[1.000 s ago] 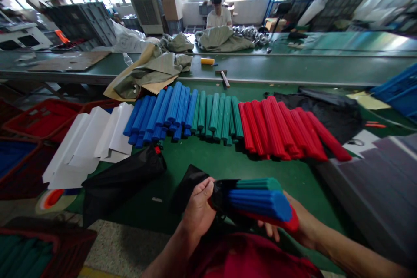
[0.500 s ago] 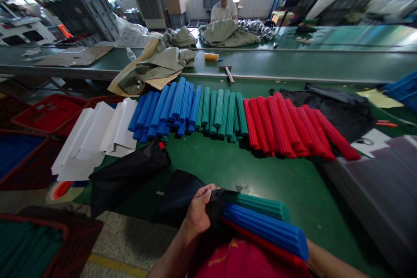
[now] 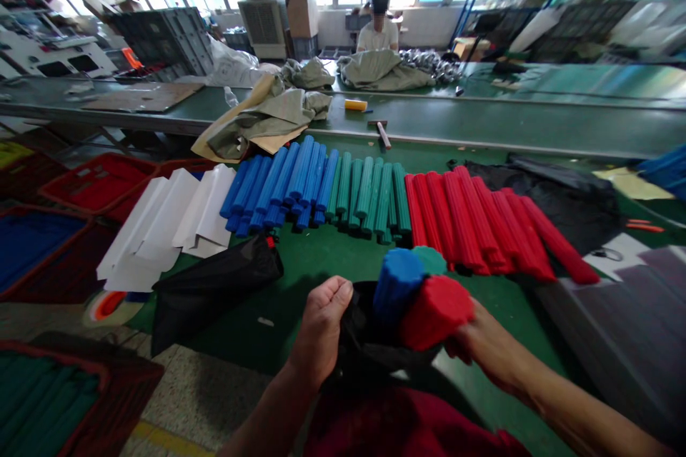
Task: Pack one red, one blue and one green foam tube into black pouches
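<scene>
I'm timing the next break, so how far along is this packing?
Looks done: blue, green and red rolls are partly inside the open bag; the other black bag's contents are hidden.
In hand: the left hand grips the open bag's rim; the right hand is at the red roll.
Apparently left: loose blue, green and red rows.

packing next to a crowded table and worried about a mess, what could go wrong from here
The left hand grips the open black bag by one side of its rim, so the mouth might slip or sag.

The blue roll, green roll and red roll poke out of it, so one could tip out if the right hand lets go.

The other black bag reaches the table's near edge and could get knocked off.
</scene>
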`<state>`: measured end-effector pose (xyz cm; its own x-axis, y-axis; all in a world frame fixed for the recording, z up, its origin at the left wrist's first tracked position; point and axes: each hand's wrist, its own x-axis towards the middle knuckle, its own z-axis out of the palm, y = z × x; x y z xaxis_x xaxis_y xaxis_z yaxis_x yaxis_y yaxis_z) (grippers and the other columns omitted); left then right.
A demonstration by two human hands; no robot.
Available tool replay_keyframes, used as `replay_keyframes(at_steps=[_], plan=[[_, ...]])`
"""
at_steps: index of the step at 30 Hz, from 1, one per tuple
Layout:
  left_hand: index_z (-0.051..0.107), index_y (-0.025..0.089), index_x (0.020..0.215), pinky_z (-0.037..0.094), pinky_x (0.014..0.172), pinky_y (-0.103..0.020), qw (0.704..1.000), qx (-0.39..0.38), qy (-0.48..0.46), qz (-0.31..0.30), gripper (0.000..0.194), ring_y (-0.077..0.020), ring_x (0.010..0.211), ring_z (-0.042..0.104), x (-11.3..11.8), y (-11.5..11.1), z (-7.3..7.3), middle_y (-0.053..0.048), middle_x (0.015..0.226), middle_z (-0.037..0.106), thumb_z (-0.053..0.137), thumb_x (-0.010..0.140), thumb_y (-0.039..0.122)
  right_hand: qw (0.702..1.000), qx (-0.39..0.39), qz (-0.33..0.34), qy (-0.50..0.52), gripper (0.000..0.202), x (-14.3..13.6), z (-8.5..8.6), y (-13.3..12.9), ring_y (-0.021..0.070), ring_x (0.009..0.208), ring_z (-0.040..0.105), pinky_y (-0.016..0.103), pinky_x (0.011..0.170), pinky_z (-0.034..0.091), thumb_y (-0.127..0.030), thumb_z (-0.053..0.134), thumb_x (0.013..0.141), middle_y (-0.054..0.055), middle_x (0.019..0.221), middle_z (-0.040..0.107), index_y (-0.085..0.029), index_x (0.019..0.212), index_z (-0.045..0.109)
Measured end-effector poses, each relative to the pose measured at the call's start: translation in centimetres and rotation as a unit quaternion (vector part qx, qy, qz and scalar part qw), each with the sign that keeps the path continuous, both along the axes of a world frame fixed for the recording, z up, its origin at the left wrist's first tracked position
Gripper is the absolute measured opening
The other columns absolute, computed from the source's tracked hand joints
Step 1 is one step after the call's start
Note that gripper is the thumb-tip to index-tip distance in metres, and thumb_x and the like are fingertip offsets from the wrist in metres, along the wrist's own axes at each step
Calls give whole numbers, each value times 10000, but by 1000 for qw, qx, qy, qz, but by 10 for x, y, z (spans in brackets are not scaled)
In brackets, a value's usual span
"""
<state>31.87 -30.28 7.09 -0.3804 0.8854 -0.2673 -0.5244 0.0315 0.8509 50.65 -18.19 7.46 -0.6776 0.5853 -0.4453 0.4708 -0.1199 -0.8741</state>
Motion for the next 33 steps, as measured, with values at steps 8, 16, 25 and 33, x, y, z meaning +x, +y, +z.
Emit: replay_keyframes(at_steps=[8,16,25,33], plan=[[450,171,697,263,523,-218,986,6,163,-23,359,-78,577,303,-2,-9,9,47,625,346,503,862,486,991,123,60,-6,385,4,29,3,100,495,374,227,475,293,-500,529,809,-46,538,396,-202,602,401],[407,188,679,226,472,-211,995,-6,88,-35,379,-66,513,263,-7,-15,32,66,579,300,540,825,512,987,131,94,-20,373,4,36,-2,99,494,351,227,467,278,-499,455,845,-45,545,381,-206,623,393],[400,186,614,227,498,-228,944,-32,313,96,354,-85,544,278,-11,-12,54,53,576,316,509,852,425,993,70,98,-7,330,-8,49,-10,87,456,276,233,437,221,-454,472,774,-54,498,320,-209,582,365],[400,190,606,237,511,-237,923,-62,372,73,340,-91,541,308,-33,-7,62,50,574,335,470,864,400,997,29,68,26,371,-21,45,-3,71,420,224,234,413,154,-476,534,735,-67,460,296,-212,551,350]])
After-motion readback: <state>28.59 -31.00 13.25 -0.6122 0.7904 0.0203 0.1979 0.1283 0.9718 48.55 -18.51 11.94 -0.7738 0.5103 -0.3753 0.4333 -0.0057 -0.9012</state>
